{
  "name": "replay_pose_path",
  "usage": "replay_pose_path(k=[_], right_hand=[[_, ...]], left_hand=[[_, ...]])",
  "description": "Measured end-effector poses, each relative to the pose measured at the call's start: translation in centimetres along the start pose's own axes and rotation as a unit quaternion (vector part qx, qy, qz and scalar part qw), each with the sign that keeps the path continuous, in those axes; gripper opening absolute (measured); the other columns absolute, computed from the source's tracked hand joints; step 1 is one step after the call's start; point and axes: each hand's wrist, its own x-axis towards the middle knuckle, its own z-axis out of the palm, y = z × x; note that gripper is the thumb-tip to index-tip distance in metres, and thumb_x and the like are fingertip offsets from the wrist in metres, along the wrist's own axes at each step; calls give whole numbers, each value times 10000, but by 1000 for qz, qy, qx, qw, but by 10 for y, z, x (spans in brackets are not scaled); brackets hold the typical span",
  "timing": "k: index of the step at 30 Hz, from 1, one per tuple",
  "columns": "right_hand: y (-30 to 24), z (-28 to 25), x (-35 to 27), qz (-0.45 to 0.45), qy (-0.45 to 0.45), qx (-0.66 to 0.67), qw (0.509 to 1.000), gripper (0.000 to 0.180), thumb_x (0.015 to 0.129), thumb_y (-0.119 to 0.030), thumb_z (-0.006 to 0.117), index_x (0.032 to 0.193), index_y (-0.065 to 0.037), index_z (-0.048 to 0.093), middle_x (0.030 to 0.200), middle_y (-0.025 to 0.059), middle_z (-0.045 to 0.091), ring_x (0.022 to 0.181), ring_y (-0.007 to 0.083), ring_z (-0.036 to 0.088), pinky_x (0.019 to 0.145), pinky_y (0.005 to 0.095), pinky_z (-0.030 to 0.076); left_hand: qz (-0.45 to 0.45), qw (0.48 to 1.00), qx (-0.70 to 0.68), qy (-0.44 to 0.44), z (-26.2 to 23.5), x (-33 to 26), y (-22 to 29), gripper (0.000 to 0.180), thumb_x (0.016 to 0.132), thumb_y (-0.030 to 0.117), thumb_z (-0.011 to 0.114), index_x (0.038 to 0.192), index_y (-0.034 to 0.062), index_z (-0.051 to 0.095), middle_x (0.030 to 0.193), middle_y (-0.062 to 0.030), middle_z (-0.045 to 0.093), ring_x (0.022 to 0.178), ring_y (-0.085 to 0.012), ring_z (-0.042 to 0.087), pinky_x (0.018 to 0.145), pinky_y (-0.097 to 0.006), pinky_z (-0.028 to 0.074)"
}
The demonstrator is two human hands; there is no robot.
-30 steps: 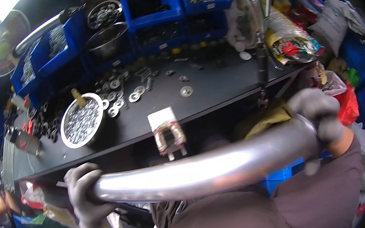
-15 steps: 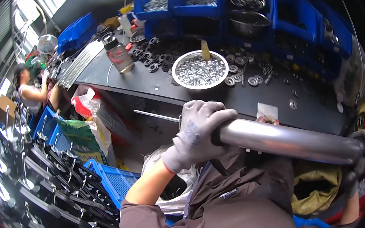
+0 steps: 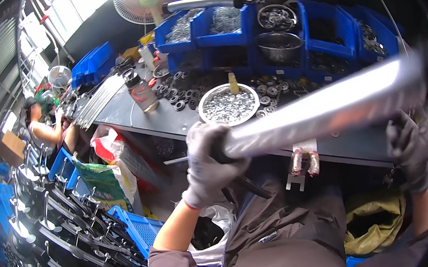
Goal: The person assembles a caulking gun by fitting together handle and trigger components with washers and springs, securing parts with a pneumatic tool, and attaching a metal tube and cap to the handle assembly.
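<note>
A long shiny metal tube (image 3: 323, 107) slants up to the right across my front, blurred by motion. My left hand (image 3: 208, 161), in a grey glove, is closed around its lower left end. From that end a thin rod (image 3: 176, 161) sticks out to the left, and a black strip (image 3: 252, 185) hangs below my hand. My right hand (image 3: 410, 152), also gloved, is below the tube's raised right end; its fingers are smeared, so their grip cannot be made out. Beneath the tube, a small metal bracket with wrapped prongs (image 3: 311, 161) juts from the table edge.
On the dark table (image 3: 170, 125) stand a bowl of small metal parts (image 3: 229, 111) and a bottle (image 3: 141, 91), with loose rings nearby. Blue bins (image 3: 224, 39) line the back. Black parts with metal pins (image 3: 71, 231) crowd the left. A person (image 3: 45, 127) sits far left.
The tube's right end has swung up, and its left end has shifted left with my left hand. My right hand has moved up and its fingers look lower on the tube's end. The view has tilted upward.
</note>
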Motion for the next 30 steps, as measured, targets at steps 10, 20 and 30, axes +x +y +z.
replay_pose_path(k=[10, 20, 30], right_hand=[[85, 216, 14, -68, -141, -229, 961, 267, 953, -205, 527, 1079, 7, 627, 852, 106, 640, 751, 197, 605, 707, 301, 481], [39, 185, -13, 321, -239, 12, 916, 242, 979, -173, 508, 1104, 10, 605, 703, -34, 509, 571, 31, 429, 522, 191, 360], [31, 195, -29, 331, -166, 96, 924, 411, 969, -257, 511, 1259, 33, 527, 701, -27, 488, 545, 16, 369, 489, 165, 287]], left_hand=[[-270, 865, -418, -66, -22, 20, 35, 794, 690, 337, 792, 1306, -41, 462, 1396, -231, 452, 1246, -323, 505, 1066, -465, 407], [-419, 651, -625, 104, 4, 26, 26, 376, 906, 243, 630, 1201, 39, 519, 1196, -221, 571, 1121, -366, 557, 1029, -543, 403], [-468, 658, -578, 116, 32, 21, 40, 460, 928, 278, 612, 1239, -24, 456, 1098, -171, 596, 1055, -297, 610, 945, -484, 514]])
